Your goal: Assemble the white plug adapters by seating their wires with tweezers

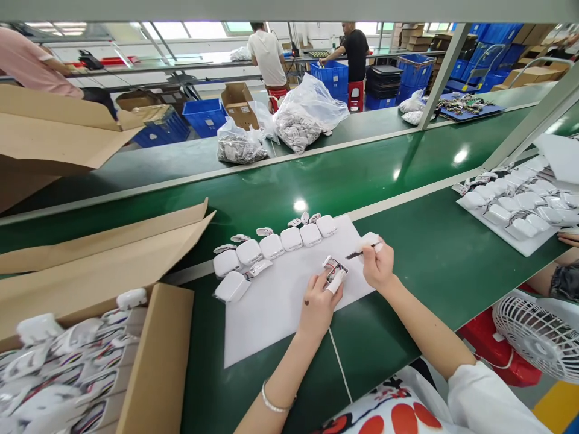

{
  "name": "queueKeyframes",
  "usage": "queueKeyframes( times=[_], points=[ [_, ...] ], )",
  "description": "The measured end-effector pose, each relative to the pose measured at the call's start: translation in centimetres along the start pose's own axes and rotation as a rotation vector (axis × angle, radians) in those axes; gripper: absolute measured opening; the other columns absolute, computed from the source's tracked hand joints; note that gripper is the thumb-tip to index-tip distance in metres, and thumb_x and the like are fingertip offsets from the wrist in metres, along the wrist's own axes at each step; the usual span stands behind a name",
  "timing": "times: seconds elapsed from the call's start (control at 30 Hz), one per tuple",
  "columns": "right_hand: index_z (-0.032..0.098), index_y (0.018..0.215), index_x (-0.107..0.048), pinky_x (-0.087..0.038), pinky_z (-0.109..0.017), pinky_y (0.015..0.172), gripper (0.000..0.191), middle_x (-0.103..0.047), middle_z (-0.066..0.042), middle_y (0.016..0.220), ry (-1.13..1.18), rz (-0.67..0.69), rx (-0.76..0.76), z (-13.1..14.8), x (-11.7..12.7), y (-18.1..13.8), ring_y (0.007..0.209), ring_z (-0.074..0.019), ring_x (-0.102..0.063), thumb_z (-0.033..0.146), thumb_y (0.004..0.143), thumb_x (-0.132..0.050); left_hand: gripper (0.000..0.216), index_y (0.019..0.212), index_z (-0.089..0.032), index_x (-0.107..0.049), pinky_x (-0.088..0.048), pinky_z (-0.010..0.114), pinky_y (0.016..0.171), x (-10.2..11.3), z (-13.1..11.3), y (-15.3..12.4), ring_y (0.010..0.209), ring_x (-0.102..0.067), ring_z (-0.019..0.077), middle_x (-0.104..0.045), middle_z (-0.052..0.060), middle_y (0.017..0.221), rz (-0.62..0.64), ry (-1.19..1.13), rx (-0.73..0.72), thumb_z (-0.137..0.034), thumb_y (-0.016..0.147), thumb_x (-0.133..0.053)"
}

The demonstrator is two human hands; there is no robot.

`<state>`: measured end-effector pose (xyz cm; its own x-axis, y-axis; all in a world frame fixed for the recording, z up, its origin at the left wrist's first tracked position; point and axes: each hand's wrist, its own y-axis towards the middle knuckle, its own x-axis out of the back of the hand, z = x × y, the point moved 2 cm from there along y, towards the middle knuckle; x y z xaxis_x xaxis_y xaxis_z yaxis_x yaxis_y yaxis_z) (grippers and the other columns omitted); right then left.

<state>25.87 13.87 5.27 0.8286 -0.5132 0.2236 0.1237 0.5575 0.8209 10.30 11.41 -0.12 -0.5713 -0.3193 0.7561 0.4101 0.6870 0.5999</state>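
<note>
My left hand is closed around a small white plastic housing whose wiring shows inside, red and dark wires among it. It rests over a white sheet on the green bench. My right hand is raised just to the right, pinching a slim dark-tipped tool that points toward the housing; its exact kind is unclear. White coverings wrap fingers on both hands. Along the sheet's far edge stand several rounded white devices, with small wired white parts behind them.
An open cardboard box of white wired units is at the left. Another sheet of white devices lies right, near another person's hand. Bags of parts sit beyond the green belt. A white fan stands lower right.
</note>
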Motion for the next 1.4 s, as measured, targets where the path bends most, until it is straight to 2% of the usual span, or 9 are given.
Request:
queueKeyframes(
  times=[0.1,0.2,0.5,0.7,0.9,1.07,1.17,1.3,1.4],
  points=[
    [0.018,0.070,-0.053,-0.040,-0.024,0.052,0.036,-0.053,-0.001,0.064,0.073,0.181,-0.063,-0.8,-0.8,-0.1,0.056,-0.0117,-0.051,0.032,0.097,-0.034,0.022,0.104,-0.020,-0.065,-0.049,0.031,0.067,0.1,-0.1,0.1,0.080,-0.050,0.0201,-0.062,0.010,0.105,0.030,0.015,-0.004,-0.017,0.084,-0.055],
    [0.019,0.067,-0.050,-0.039,-0.023,0.051,0.041,-0.048,0.000,0.060,0.071,0.288,-0.069,-1.3,-1.6,-0.3,0.054,-0.0114,-0.048,0.037,0.098,-0.031,0.021,0.101,-0.019,-0.066,-0.048,0.031,0.067,0.1,-0.1,0.1,0.080,-0.050,0.0207,-0.061,0.011,0.107,0.046,0.036,-0.013,-0.016,0.083,-0.056],
    [0.019,0.065,-0.046,-0.036,-0.023,0.049,0.045,-0.043,0.001,0.058,0.053,0.363,-0.045,-1.6,-2.0,-0.6,0.051,-0.0111,-0.043,0.041,0.098,-0.026,0.018,0.098,-0.019,-0.067,-0.048,0.031,0.066,0.1,-0.1,0.1,0.079,-0.049,0.0205,-0.062,0.012,0.108,0.052,0.041,-0.025,-0.016,0.083,-0.056],
    [0.020,0.060,-0.042,-0.033,-0.025,0.046,0.045,-0.041,0.000,0.058,-0.107,0.340,-0.076,-1.4,-2.6,-2.0,0.049,-0.0119,-0.040,0.037,0.099,-0.026,0.018,0.096,-0.018,-0.067,-0.049,0.031,0.064,0.0,-0.4,0.1,0.076,-0.049,0.0200,-0.064,0.011,0.107,0.030,0.058,-0.033,-0.015,0.084,-0.055],
    [0.020,0.060,-0.042,-0.031,-0.025,0.044,0.041,-0.040,0.000,0.057,-0.179,0.181,-0.071,-1.1,-2.6,-3.0,0.046,-0.0120,-0.039,0.032,0.098,-0.031,0.015,0.092,-0.018,-0.068,-0.049,0.032,0.063,0.0,-0.6,0.0,0.073,-0.050,0.0194,-0.066,0.011,0.105,-0.001,0.069,-0.034,-0.015,0.083,-0.056],
    [0.019,0.067,-0.052,-0.037,-0.028,0.050,0.042,-0.047,-0.004,0.060,-0.199,0.037,-0.064,-0.7,-1.2,-2.3,0.054,-0.0164,-0.047,0.036,0.097,-0.027,0.019,0.101,-0.019,-0.066,-0.049,0.031,0.064,0.1,-0.2,-0.2,0.073,-0.052,0.0190,-0.065,0.011,0.105,-0.030,0.018,-0.031,-0.018,0.084,-0.056],
    [0.019,0.069,-0.052,-0.038,-0.027,0.050,0.040,-0.049,-0.003,0.061,-0.163,-0.027,-0.086,-0.4,-0.6,-1.5,0.054,-0.0146,-0.047,0.036,0.097,-0.029,0.027,0.111,-0.018,-0.060,-0.049,0.031,0.065,0.0,0.0,-0.5,0.074,-0.053,0.0190,-0.065,0.011,0.103,-0.034,-0.017,-0.022,-0.018,0.084,-0.057],
    [0.020,0.063,-0.046,-0.036,-0.024,0.047,0.041,-0.045,0.000,0.057,-0.116,0.045,-0.052,-0.3,-1.3,-1.3,0.050,-0.0119,-0.044,0.034,0.098,-0.030,0.053,0.134,-0.013,-0.038,-0.048,0.030,0.059,-0.2,0.2,-0.9,0.071,-0.055,0.0205,-0.063,0.007,0.078,-0.033,-0.058,0.108,-0.027,0.086,-0.056],
    [0.020,0.061,-0.044,-0.034,-0.024,0.046,0.044,-0.043,0.000,0.057,-0.103,0.153,-0.038,-0.5,-2.1,-1.9,0.050,-0.0122,-0.042,0.036,0.098,-0.028,0.065,0.141,-0.014,-0.025,-0.048,0.030,0.058,-0.2,0.2,-1.0,0.072,-0.056,0.0212,-0.060,0.006,0.076,-0.029,-0.079,0.156,-0.030,0.086,-0.054]
  ],
)
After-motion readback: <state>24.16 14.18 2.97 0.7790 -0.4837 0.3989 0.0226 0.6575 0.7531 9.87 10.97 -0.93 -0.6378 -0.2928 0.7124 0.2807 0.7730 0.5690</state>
